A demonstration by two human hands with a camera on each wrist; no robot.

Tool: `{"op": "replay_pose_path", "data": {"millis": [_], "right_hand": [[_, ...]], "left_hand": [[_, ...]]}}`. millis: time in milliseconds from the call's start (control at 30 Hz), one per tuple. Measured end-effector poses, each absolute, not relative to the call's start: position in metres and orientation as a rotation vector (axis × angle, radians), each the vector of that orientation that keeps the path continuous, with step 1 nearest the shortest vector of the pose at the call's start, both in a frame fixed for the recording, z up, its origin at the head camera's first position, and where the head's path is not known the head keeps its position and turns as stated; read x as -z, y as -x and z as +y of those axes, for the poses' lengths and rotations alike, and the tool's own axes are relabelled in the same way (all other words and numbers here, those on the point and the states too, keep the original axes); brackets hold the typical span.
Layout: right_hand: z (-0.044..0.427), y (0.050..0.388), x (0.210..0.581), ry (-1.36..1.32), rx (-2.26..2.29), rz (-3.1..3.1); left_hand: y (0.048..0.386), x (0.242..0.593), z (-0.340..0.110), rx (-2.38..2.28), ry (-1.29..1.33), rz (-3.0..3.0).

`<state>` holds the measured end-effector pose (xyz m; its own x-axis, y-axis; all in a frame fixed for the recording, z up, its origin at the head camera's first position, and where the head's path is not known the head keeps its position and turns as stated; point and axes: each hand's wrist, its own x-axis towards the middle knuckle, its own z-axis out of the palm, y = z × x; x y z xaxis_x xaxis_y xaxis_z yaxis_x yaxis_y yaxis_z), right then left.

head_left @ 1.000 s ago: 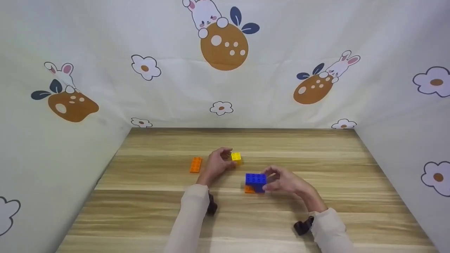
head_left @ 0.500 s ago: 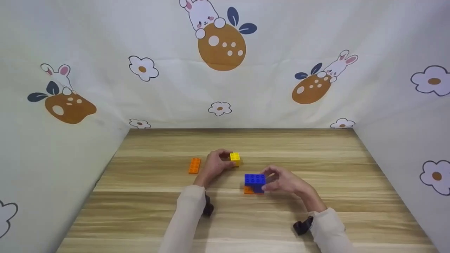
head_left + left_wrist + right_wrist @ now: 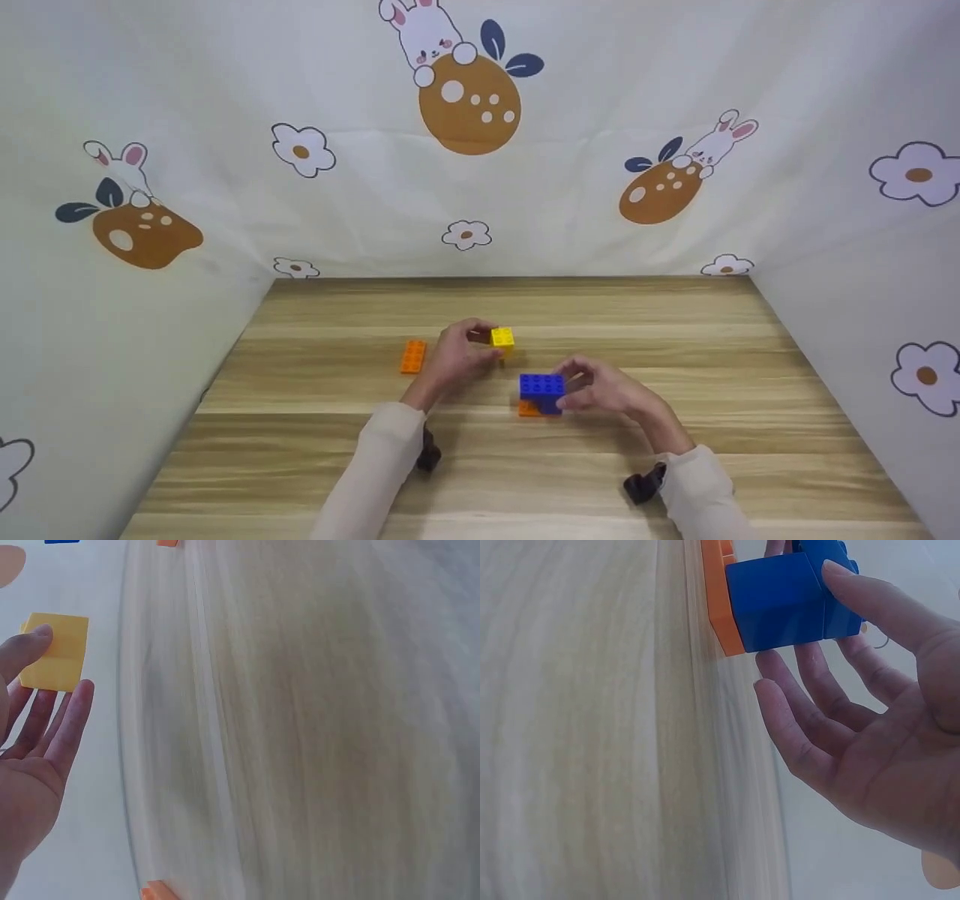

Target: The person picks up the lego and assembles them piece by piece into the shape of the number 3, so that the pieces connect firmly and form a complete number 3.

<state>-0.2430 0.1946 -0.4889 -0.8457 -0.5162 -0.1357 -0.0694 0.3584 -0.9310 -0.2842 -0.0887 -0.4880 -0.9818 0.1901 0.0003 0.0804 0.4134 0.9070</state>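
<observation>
Pale walls [image 3: 367, 202] with cartoon rabbits [image 3: 429, 37] and flowers [image 3: 304, 151] on three sides of a wood-grain tabletop [image 3: 645, 322]

The right fingers [image 3: 829, 686] hold two blue bricks [image 3: 776, 604] — an orange plate [image 3: 722, 607] against them.

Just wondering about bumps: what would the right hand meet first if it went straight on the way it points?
Past the blue bricks it grips, the right hand would probably meet the yellow brick in the left hand first, though heights are unclear.
</observation>
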Motion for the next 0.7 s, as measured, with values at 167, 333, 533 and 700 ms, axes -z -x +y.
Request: {"op": "replay_pose_path", "data": {"millis": [167,333,533,700], "right_hand": [[0.194,0.242,0.489,0.499,1.513,2.204],[0.193,0.242,0.488,0.491,1.526,2.195],[0.193,0.242,0.487,0.501,1.518,2.195],[0.193,0.241,0.486,0.51,1.52,2.193]], "left_hand": [[0.279,0.485,-0.09,-1.642,-0.345,2.554],[0.271,0.478,-0.088,-1.608,-0.459,2.567],[0.26,0.47,-0.081,-1.623,-0.488,2.516],[0.254,0.468,-0.074,-1.635,-0.51,2.483]]}}
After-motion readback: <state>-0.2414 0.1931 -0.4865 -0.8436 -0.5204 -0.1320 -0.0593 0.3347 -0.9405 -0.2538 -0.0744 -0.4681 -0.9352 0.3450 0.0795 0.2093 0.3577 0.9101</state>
